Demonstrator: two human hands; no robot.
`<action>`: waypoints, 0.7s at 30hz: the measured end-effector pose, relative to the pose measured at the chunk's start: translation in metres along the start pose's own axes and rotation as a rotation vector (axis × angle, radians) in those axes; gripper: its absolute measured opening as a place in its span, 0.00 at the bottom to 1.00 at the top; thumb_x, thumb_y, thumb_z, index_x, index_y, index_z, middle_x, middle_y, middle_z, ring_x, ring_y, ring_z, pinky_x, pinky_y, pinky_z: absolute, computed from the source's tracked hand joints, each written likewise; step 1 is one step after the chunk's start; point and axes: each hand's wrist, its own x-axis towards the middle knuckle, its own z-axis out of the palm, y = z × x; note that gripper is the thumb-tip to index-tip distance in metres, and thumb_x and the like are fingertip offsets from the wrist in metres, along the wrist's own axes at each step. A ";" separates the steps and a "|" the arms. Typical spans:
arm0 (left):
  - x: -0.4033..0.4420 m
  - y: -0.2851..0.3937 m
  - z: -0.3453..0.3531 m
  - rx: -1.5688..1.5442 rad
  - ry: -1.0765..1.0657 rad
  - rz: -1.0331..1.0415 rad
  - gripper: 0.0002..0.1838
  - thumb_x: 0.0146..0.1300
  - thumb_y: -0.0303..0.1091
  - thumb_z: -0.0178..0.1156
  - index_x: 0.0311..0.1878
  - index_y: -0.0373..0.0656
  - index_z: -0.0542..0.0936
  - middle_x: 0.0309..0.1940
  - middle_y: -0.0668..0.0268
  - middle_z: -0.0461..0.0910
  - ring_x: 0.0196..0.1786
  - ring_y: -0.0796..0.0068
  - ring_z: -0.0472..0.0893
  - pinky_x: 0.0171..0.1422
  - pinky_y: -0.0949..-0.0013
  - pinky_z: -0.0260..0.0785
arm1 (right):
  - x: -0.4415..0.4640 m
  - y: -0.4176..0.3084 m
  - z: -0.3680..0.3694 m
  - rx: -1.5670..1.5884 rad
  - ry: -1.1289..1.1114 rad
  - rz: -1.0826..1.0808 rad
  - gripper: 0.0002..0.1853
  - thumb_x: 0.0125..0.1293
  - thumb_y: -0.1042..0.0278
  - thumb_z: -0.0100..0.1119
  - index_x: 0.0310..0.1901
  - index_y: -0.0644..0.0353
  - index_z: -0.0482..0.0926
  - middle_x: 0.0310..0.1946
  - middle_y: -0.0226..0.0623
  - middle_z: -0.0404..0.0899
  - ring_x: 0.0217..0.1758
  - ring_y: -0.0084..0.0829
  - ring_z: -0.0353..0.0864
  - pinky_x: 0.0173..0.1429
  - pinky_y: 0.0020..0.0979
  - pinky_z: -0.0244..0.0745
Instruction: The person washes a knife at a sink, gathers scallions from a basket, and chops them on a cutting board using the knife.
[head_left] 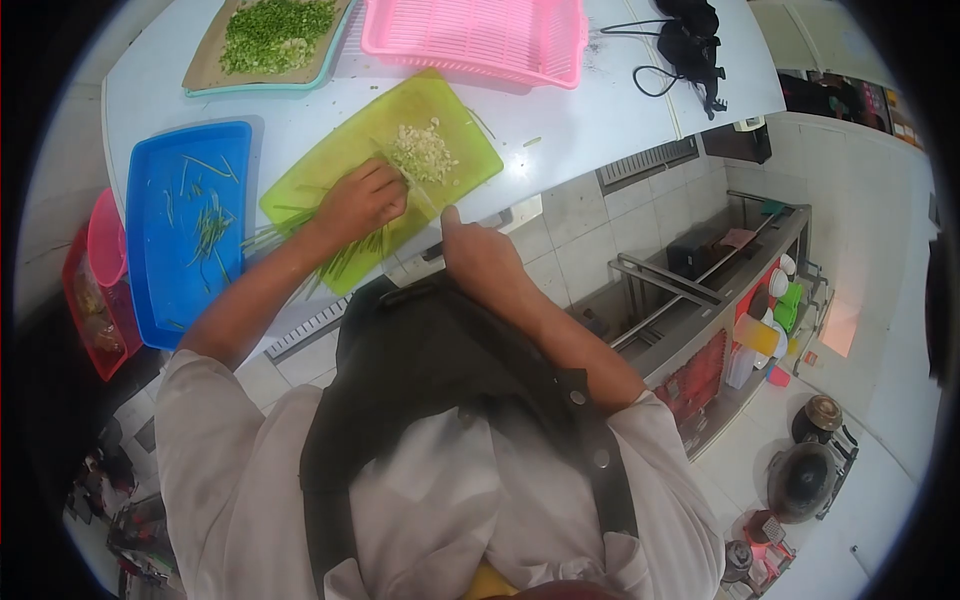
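Observation:
A green cutting board (pixel 440 95) lies at an angle near the table's front edge. On it, my left hand (pixel 365 203) is closed over a bunch of green onions (pixel 350 262), whose long stalks stick out to the lower left. My right hand (pixel 480 250) is wrapped round a knife (pixel 422 196); its handle is hidden in the fist. The blade reaches up beside my left fingers. Chopped pale pieces (pixel 423 152) form a small pile just beyond the blade.
A blue tray (pixel 143 240) with green scraps stands left of the board. Behind are a tray of chopped greens (pixel 275 38) and a pink basket (pixel 475 38). A black corded object (pixel 690 50) lies at the right. Pink and red containers (pixel 108 240) sit beyond the table's left edge.

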 end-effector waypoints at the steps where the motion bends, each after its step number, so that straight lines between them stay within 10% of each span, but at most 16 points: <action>1: 0.000 -0.001 0.001 -0.002 0.006 -0.003 0.09 0.49 0.23 0.69 0.33 0.41 0.80 0.37 0.63 0.79 0.42 0.61 0.80 0.46 0.63 0.77 | 0.005 0.004 0.012 -0.002 0.005 0.003 0.10 0.67 0.71 0.52 0.46 0.65 0.70 0.23 0.47 0.83 0.26 0.44 0.87 0.29 0.42 0.81; 21: -0.002 0.000 0.000 0.023 0.057 -0.003 0.08 0.49 0.23 0.69 0.33 0.40 0.80 0.36 0.63 0.79 0.40 0.61 0.81 0.45 0.63 0.77 | 0.013 0.005 0.027 0.029 0.056 -0.002 0.08 0.67 0.73 0.50 0.45 0.65 0.70 0.23 0.47 0.83 0.26 0.45 0.87 0.28 0.43 0.80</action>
